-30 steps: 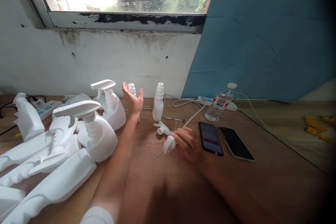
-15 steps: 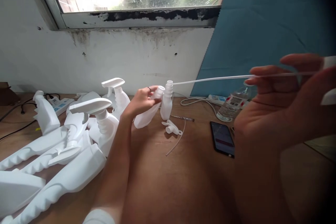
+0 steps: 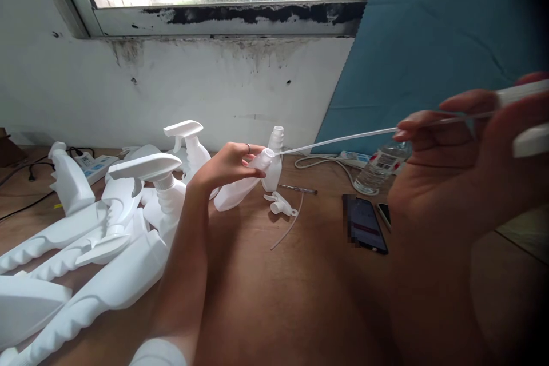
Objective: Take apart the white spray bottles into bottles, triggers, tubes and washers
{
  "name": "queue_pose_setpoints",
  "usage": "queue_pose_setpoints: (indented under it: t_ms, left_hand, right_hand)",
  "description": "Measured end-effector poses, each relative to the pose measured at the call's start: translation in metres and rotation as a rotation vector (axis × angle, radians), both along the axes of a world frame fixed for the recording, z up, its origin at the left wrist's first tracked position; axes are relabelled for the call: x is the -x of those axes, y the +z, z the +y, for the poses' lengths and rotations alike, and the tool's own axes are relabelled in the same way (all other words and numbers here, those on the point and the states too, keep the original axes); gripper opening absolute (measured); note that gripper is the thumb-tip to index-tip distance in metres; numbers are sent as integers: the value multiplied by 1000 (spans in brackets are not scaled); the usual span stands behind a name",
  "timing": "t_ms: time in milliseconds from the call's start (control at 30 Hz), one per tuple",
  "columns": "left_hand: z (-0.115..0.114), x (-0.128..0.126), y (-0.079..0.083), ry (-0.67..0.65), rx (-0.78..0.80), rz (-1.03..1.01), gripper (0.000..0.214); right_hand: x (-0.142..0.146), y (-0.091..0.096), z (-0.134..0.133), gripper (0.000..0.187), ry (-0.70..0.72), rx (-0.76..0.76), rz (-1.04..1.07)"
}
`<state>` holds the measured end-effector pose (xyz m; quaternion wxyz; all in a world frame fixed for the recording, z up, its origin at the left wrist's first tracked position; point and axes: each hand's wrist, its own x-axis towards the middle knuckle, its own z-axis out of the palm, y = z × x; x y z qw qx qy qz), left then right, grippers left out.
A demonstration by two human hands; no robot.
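My left hand [image 3: 227,167] is closed round the neck of a white spray bottle [image 3: 235,194], tilted with its mouth toward the right. From my right hand [image 3: 454,171], raised at the right, a thin white dip tube [image 3: 343,139] runs left to that mouth. Whether its tip is inside the opening I cannot tell. The fingers pinch the tube, and the white trigger sprayer [image 3: 521,93] shows between them, partly cut off by the frame edge. Just behind the tilted bottle a second open bottle [image 3: 277,168] stands upright. A loose trigger sprayer [image 3: 281,205] with a curved tube lies in front.
Several white spray bottles [image 3: 128,274] crowd the left of the table, some lying, some upright with sprayers. A screwdriver-like tool [image 3: 300,189], a phone [image 3: 364,223] and a clear water bottle [image 3: 381,166] are toward the right. A power strip [image 3: 99,168] sits back left.
The tube's tip has gone from beside the upright bottle's neck down to the tilted bottle's mouth. My left hand has tipped its bottle further right. More of the sprayer shows in my right hand.
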<state>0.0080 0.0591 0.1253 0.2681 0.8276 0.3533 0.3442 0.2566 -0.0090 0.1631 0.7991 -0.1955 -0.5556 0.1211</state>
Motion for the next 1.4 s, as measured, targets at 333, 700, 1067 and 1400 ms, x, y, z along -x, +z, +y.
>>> queue_pose_setpoints:
  t_ms: [333, 700, 1067, 1400]
  left_hand:
    - [1, -7, -2, -113, 160, -17, 47]
    - [-4, 11, 7, -116, 251, 121, 39]
    - [-51, -14, 36, 0, -238, -65, 50]
    - [-30, -12, 27, 52, -189, -176, 31]
  right_hand:
    - [49, -31, 27, 21, 146, 415, -114]
    - [80, -73, 45, 40, 403, 539, -228]
    - [82, -85, 53, 44, 430, 451, -168]
    - [75, -89, 51, 28, 612, 480, -262]
